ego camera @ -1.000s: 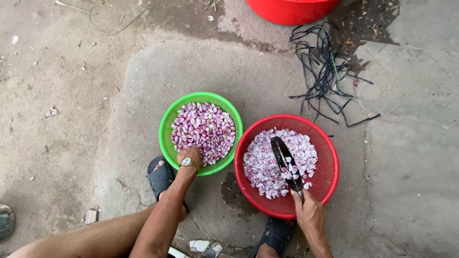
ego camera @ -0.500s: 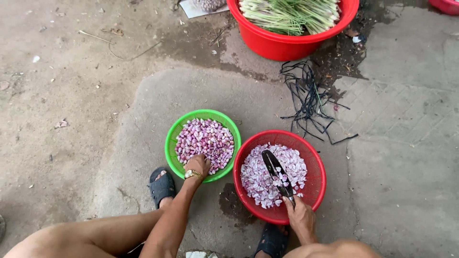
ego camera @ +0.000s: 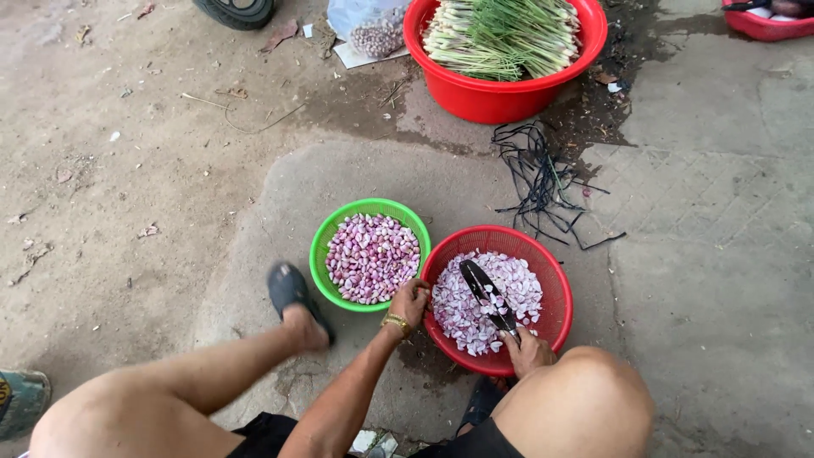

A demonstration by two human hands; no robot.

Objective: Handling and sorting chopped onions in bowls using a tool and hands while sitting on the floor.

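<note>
Left hand (ego camera: pixel 410 301): fingers curled at the near edge where the two baskets meet, touching the rim of the red basket; whether they grip it or merely rest there cannot be told. A gold-coloured bracelet (ego camera: pixel 395 322) sits on the wrist.
Right hand (ego camera: pixel 526 349): fingers closed around the handle of a knife (ego camera: pixel 485 293), at the near rim of the red basket.
Knife: dark, flat blade, lying slantwise over the cut pieces, tip pointing far-left, bits of peel stuck to it.
Red basket (ego camera: pixel 555 288): round, ribbed plastic mesh, holding pale pink-white sliced shallot pieces (ego camera: pixel 517 288) in a loose heap.
Green basket (ego camera: pixel 326 237): round plastic mesh, just left of the red one and touching it, filled with whole peeled shallots (ego camera: pixel 373 259), glossy purple and white.
Ground (ego camera: pixel 170 170): rough grey concrete, dusty on the left, damp and dark toward the far side.
Red tub (ego camera: pixel 500 93): smooth plastic, far from the baskets, packed with long green-and-pale stalks (ego camera: pixel 500 34), possibly lemongrass.
Black strips (ego camera: pixel 543 182): a tangle of thin bands on the ground between the tub and the red basket.
Plastic bag (ego camera: pixel 373 30): clear, far-left of the tub, with small bulbs inside.
Sandal (ego camera: pixel 288 288): dark, on the person's foot, just left of the green basket.
In the way: the person's right knee (ego camera: pixel 585 399) hides the near-right rim of the red basket.
</note>
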